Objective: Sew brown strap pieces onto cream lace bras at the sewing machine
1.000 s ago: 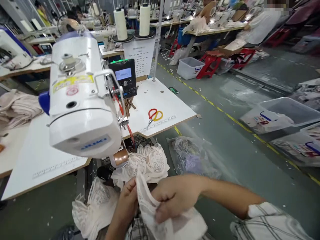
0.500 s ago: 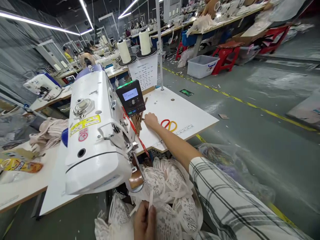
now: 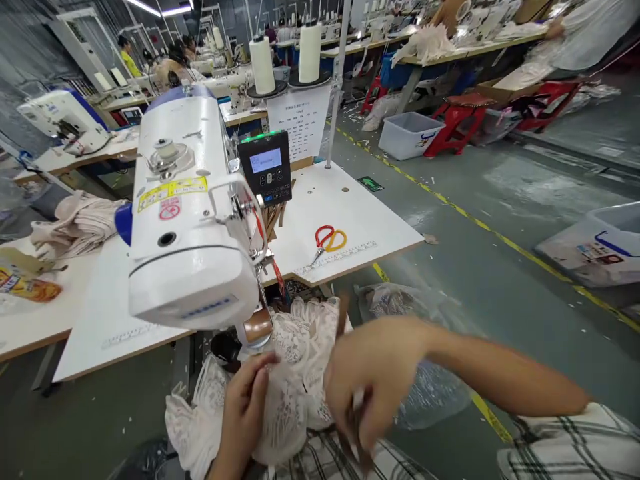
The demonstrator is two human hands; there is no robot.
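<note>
My left hand (image 3: 243, 410) is closed at the bottom of the view, its thumb and fingers pinching a white lace garment (image 3: 285, 417) with cup-like shapes. More of the lace lies over my lap below the sewing machine (image 3: 193, 220). To the right, my right hand (image 3: 383, 373), smeared by motion, is closed on a narrow brown strip (image 3: 343, 315). One end of the strip sticks up above the hand, and part of it hangs beneath. Similar brown strips (image 3: 273, 221) lie on the table behind the machine's needle end, below its control panel (image 3: 266, 167).
Scissors (image 3: 330, 240) with red and yellow handles lie on the white table (image 3: 360, 207). Two thread cones (image 3: 310, 57) stand behind the panel. A clear plastic bag (image 3: 435, 393) is on the floor at right. Folded beige fabric (image 3: 80, 223) and a snack packet (image 3: 30, 283) sit at left.
My right hand has come back from the brown strips on the table to above my lap, bringing a strip with it. My left hand has shifted left and up with the lace. The view has turned slightly.
</note>
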